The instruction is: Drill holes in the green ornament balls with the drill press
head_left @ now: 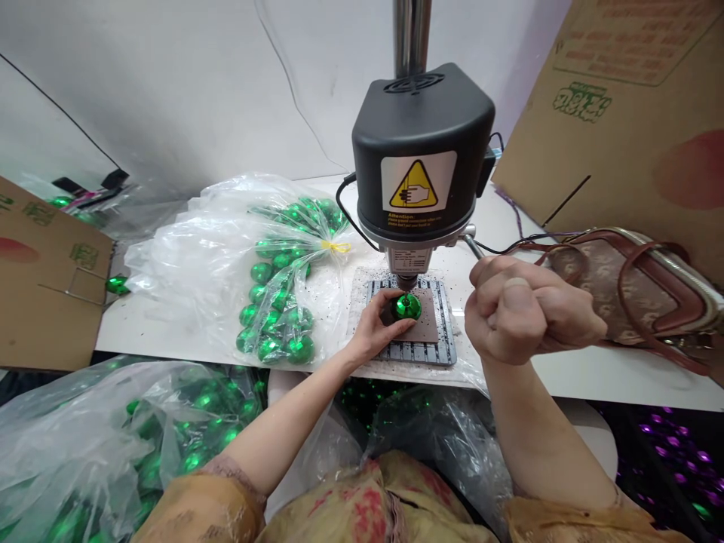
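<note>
A shiny green faceted ball (407,306) sits under the chuck of a black bench drill press (421,143). Thumb and fingers of my left hand (378,324) grip the ball from its left side. Beneath it lies a brown pad (427,329) on the drill's slotted metal base (446,348), with dark specks scattered about. My right hand (514,309) is closed in a fist around the drill's feed lever (470,243), whose far end the fingers hide. The drill tip appears to meet the top of the ball.
Left of the drill, green balls (277,302) lie in a clear plastic bag (197,241) tied with yellow. Another bag of green balls (192,437) is at lower left. Cardboard boxes (633,136) flank the table (611,369). A brown handbag (627,286) stands right. Purple balls (673,445) show lower right.
</note>
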Available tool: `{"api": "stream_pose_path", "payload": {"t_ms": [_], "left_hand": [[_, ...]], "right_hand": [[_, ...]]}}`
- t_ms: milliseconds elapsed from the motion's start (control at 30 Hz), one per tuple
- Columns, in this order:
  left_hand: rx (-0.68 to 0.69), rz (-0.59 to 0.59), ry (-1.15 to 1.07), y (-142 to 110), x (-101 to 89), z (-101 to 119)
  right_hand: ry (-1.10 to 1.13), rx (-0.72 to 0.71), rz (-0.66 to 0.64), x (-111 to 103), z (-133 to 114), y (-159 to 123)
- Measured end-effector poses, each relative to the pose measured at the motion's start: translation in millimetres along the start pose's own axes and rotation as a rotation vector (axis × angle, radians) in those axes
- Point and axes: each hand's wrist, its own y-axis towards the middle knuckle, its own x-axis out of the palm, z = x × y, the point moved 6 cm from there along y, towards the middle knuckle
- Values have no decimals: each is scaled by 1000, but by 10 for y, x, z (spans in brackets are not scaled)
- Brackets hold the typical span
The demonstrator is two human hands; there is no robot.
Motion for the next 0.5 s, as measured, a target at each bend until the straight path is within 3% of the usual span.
{"api": "stream_pose_path", "payload": {"t_ms": [100, 200, 300, 367, 433, 500], "left_hand": [[1, 8, -11, -9, 1, 3], [-1, 13, -9, -5, 9, 6], [5, 50, 33, 2, 10, 46], [10, 117, 98, -34, -14, 114], [30, 220, 203, -152, -70, 224], [118, 252, 306, -361, -97, 370]], "right_hand": [[13, -12, 1, -23, -27, -76], [-25, 63, 3, 1, -49, -40], [-69, 180, 34, 99, -33, 181], [-108, 345, 93, 162, 56, 362], [-107, 386, 74, 255, 94, 530], [-97, 438, 47, 312, 138, 617]]}}
